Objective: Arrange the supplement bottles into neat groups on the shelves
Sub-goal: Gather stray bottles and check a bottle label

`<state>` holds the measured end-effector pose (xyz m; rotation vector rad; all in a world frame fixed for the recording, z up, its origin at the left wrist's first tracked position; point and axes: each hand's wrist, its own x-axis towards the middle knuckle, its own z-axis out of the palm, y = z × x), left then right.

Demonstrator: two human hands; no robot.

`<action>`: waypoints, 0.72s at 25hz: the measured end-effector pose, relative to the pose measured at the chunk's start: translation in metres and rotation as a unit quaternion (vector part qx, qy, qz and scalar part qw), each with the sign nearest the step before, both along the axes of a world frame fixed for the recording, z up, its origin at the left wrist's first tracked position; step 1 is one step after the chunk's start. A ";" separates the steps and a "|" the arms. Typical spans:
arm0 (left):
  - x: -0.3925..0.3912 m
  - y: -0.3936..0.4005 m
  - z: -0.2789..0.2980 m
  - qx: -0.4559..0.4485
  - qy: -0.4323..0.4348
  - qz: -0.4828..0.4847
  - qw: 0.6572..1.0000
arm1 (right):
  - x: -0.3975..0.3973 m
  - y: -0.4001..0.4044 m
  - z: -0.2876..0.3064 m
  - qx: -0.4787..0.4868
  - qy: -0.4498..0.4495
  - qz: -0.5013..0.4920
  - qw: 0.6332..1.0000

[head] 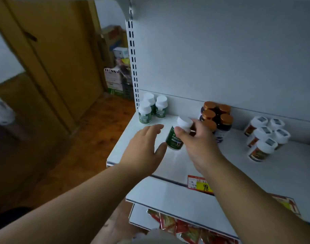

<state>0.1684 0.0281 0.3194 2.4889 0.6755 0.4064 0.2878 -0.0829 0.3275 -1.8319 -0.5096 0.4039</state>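
Note:
My right hand [196, 140] grips a green-labelled bottle with a white cap [175, 138], tilted, just above the white shelf [126, 147]. My left hand [143, 147] hovers open to the left of that bottle, its thumb close to the bottle's base. Three matching green bottles [151, 108] stand grouped at the shelf's back left corner. Behind my right hand stands a cluster of dark bottles with copper caps [216, 115]. Several white-capped bottles with red-brown labels [265, 138] stand grouped further right.
A yellow and red price tag [201, 185] sits on the shelf's front edge. A lower shelf [168, 196] juts out below, with red packets [182, 226] beneath it. Cardboard boxes [115, 67] are stacked on the wooden floor left of the shelving upright, beside a brown door [54, 59].

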 end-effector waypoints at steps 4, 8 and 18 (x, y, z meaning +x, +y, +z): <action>0.017 0.056 -0.002 0.024 0.030 -0.060 0.997 | 0.007 0.054 -0.010 -0.100 -0.073 -0.042 0.991; 0.033 0.099 -0.005 0.060 -0.031 -0.046 0.997 | 0.017 0.088 -0.019 -0.146 -0.127 -0.051 0.980; 0.051 0.144 -0.025 0.188 0.103 -0.135 0.967 | 0.032 0.140 -0.031 -0.205 -0.198 -0.032 0.958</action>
